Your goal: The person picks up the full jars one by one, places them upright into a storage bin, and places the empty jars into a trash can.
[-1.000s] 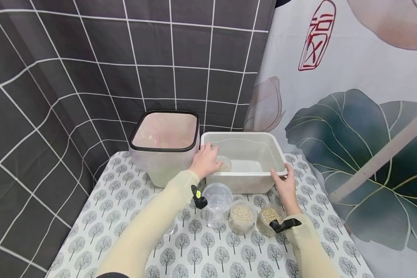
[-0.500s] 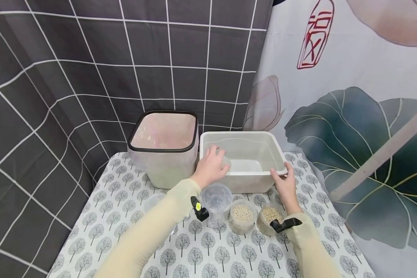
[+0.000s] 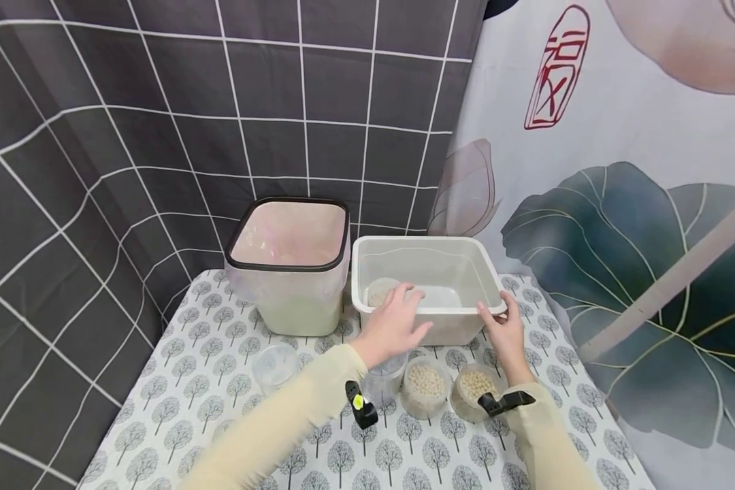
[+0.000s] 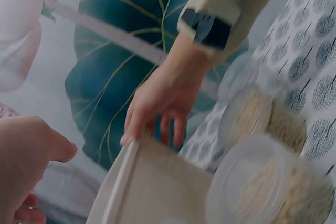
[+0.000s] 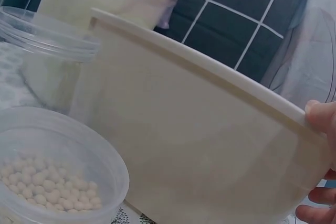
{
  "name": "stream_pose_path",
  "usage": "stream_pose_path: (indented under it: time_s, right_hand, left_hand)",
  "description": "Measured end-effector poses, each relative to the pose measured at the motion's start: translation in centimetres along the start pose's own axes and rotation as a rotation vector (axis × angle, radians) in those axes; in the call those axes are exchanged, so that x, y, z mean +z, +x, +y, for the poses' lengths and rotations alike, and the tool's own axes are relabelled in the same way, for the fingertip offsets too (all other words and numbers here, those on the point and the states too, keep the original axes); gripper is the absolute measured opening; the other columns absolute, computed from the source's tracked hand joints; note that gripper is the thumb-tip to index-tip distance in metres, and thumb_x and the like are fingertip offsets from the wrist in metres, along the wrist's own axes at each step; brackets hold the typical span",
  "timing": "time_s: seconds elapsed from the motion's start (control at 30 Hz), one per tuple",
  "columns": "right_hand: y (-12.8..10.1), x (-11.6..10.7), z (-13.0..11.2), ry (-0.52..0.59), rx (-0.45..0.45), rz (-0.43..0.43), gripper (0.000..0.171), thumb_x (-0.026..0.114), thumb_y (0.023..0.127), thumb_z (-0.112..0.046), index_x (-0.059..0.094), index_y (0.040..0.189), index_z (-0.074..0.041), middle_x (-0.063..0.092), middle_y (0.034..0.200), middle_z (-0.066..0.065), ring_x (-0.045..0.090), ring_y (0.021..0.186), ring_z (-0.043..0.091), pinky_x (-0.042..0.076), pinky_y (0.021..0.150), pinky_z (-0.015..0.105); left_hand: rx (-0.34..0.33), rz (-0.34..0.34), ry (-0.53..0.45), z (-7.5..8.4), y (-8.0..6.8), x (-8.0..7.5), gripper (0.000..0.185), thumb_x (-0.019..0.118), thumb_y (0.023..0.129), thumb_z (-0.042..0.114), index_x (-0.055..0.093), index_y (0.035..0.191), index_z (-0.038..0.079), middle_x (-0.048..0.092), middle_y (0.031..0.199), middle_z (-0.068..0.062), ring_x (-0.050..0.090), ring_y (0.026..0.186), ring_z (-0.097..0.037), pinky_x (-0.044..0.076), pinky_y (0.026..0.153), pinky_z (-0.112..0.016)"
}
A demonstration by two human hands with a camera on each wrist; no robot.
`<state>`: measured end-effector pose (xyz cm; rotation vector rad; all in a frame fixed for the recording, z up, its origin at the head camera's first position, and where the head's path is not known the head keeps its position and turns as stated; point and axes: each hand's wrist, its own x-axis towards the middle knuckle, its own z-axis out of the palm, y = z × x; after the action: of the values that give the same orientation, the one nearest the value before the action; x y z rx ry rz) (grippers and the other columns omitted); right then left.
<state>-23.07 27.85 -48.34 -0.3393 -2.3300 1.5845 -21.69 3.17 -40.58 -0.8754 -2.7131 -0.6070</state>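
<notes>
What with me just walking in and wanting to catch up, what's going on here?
A person's right hand grips a white tub by its near right corner. The left hand is above the tub's near edge, fingers spread, holding nothing. A round container sits inside the tub, toward the left end. Two jars of pale beads stand on the patterned cloth in front.

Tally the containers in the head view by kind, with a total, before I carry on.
Lined waste bin: 1
White plastic tub: 1
Round jars of pale beans, outside the tub: 2
Other clear round jars, outside the tub: 2
Round jar inside the tub, contents unclear: 1
Total: 7
</notes>
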Motion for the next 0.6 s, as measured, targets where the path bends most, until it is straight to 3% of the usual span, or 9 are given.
stream_pose_path:
  time_s: [0.2,0.4,0.5,0.6]
  right_hand:
    - [-0.1,0.0,0.1,-0.005,-0.008,-0.003,0.071,0.057,0.091,-0.039,0.021,0.148,-0.016,0.043,0.125,0.018,0.051,0.11,0.03,0.045,0.083,0.033]
    - [-0.2,0.1,0.2,0.008,0.002,-0.003,0.071,0.057,0.091,-0.039,0.021,0.148,-0.015,0.043,0.125,0.019,0.051,0.11,0.031,0.045,0.084,0.032]
    - [-0.2,0.1,0.1,0.023,-0.007,-0.007,0.071,0.057,0.091,-0.037,0.021,0.148,-0.014,0.041,0.127,0.021,0.05,0.111,0.034,0.044,0.089,0.045]
    - [-0.2,0.1,0.1,0.036,-0.018,0.001,0.071,0.058,0.091,-0.036,0.021,0.148,-0.013,0.039,0.128,0.023,0.049,0.112,0.036,0.042,0.091,0.049]
  left_hand:
    - [0.059,-0.074,0.007,2.4,-1.1,1.1,0.059,0.055,0.09,0.044,0.042,0.135,0.007,0.037,0.138,-0.017,0.045,0.12,-0.027,0.054,0.067,-0.027]
    - [0.078,-0.178,0.072,3.8,-1.8,3.0,0.066,0.055,0.088,0.05,0.04,0.137,0.008,0.037,0.139,-0.014,0.044,0.122,-0.024,0.052,0.08,-0.028]
    - [0.072,-0.211,0.093,4.0,-1.7,4.1,0.07,0.057,0.086,0.053,0.04,0.137,0.008,0.037,0.138,-0.015,0.043,0.122,-0.024,0.052,0.081,-0.029]
    - [0.082,-0.245,0.117,4.3,-1.7,5.2,0.072,0.056,0.085,0.055,0.041,0.136,0.008,0.038,0.137,-0.015,0.042,0.123,-0.026,0.051,0.083,-0.029]
